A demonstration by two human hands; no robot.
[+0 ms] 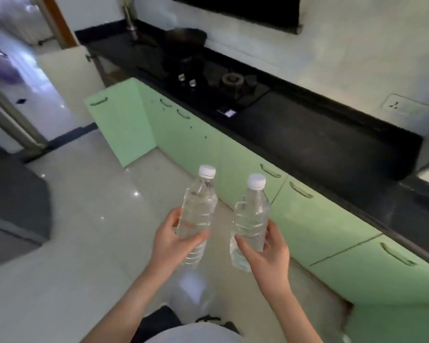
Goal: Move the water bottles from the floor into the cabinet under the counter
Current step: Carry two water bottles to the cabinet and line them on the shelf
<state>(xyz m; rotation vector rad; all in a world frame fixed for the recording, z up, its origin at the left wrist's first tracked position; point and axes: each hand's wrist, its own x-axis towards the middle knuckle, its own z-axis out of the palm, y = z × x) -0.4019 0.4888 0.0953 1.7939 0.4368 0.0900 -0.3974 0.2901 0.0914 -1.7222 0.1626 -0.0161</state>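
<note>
Side by side at lower centre, two clear, ribbed, white-capped water bottles stand upright: left hand (170, 240) curls around the left bottle (198, 214), right hand (268, 251) grips the right bottle (252, 219), near green cabinet doors (315, 219).

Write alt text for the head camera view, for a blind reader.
A person's left hand grips the left bottle and right hand the right bottle, both clear, white-capped, held over a pale floor. Green cabinets run under a black counter; one far door stands open.
</note>
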